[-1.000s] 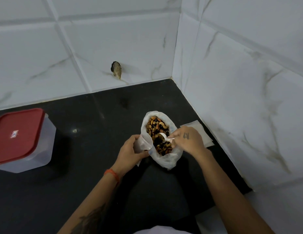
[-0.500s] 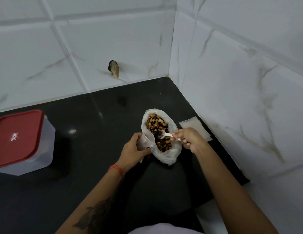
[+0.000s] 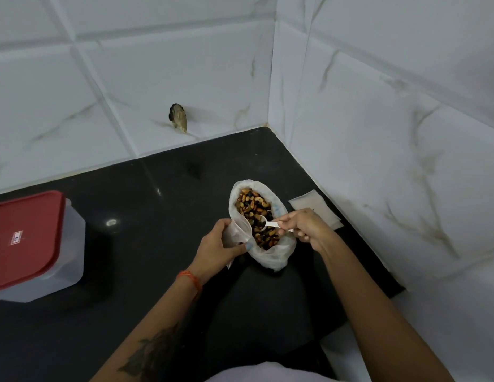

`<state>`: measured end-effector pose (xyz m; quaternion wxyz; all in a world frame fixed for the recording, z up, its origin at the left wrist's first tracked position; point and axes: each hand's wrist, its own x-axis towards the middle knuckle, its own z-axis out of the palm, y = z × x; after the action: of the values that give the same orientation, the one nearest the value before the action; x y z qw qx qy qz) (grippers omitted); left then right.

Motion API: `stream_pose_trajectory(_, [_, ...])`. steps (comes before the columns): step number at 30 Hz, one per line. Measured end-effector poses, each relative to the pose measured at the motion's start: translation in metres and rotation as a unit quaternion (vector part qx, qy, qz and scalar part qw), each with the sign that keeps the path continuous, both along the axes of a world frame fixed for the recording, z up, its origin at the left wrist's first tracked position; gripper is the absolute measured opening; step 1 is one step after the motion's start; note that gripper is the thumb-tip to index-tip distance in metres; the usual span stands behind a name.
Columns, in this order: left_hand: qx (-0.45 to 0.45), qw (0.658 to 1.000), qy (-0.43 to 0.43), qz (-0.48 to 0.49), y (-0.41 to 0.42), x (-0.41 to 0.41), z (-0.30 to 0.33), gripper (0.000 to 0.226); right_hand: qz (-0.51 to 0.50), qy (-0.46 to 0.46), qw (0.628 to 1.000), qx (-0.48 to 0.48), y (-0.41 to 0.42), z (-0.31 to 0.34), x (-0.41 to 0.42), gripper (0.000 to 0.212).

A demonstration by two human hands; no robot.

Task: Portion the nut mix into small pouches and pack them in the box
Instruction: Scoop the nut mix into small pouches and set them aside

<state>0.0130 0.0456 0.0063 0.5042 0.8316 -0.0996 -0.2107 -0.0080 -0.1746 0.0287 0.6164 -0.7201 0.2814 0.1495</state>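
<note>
A white plastic bag [image 3: 273,255] lies open on the black counter, filled with a brown and dark nut mix [image 3: 254,210]. My left hand [image 3: 217,248] grips a small clear pouch [image 3: 236,234] with its mouth held open at the bag's left edge. My right hand [image 3: 303,226] pinches the handle of a small white spoon [image 3: 269,224], whose bowl sits in the nuts. A clear box with a red lid [image 3: 25,241] stands shut at the far left.
A stack of flat empty pouches [image 3: 317,210] lies on the counter [image 3: 146,216] right of the bag, against the tiled wall. White marble-look tiles close off the back and right. The counter's front right corner [image 3: 397,290] ends beside my right arm.
My right hand has drawn back to the right and the spoon now lies flatter in the nuts. The left hand keeps the pouch at the bag's edge.
</note>
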Motion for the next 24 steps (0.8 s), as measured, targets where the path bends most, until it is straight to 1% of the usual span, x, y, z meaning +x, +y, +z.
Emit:
stream_pose_trajectory(7, [-0.002, 0.999, -0.029, 0.016, 0.005, 0.001, 0.0, 0.047, -0.043, 0.0, 0.992, 0.116, -0.008, -0.009, -0.006, 0.02])
stream_pose_trajectory(11, [-0.017, 0.998, -0.045, 0.027, 0.006, 0.007, 0.003, 0.05, -0.065, -0.012, 0.989, 0.132, -0.011, -0.007, -0.011, 0.017])
stream_pose_trajectory(15, [-0.023, 0.997, -0.065, 0.021, 0.003, 0.01, 0.007, 0.054, -0.074, -0.048, 0.984, 0.153, -0.015, 0.001, -0.017, 0.021])
stream_pose_trajectory(18, [-0.024, 0.996, -0.078, 0.022, 0.003, 0.012, 0.01, 0.07, -0.062, -0.085, 0.982, 0.157, -0.013, 0.016, -0.022, 0.021])
stream_pose_trajectory(20, [-0.027, 0.995, -0.089, 0.023, 0.001, 0.014, 0.014, 0.075, -0.046, -0.12, 0.98, 0.153, -0.006, 0.03, -0.024, 0.021])
stream_pose_trajectory(22, [-0.036, 0.994, -0.1, 0.02, -0.001, 0.014, 0.019, 0.073, -0.026, -0.159, 0.978, 0.132, 0.004, 0.043, -0.027, 0.021])
stream_pose_trajectory(24, [-0.052, 0.993, -0.106, 0.016, -0.005, 0.012, 0.025, 0.064, -0.002, -0.197, 0.978, 0.072, 0.016, 0.052, -0.028, 0.021])
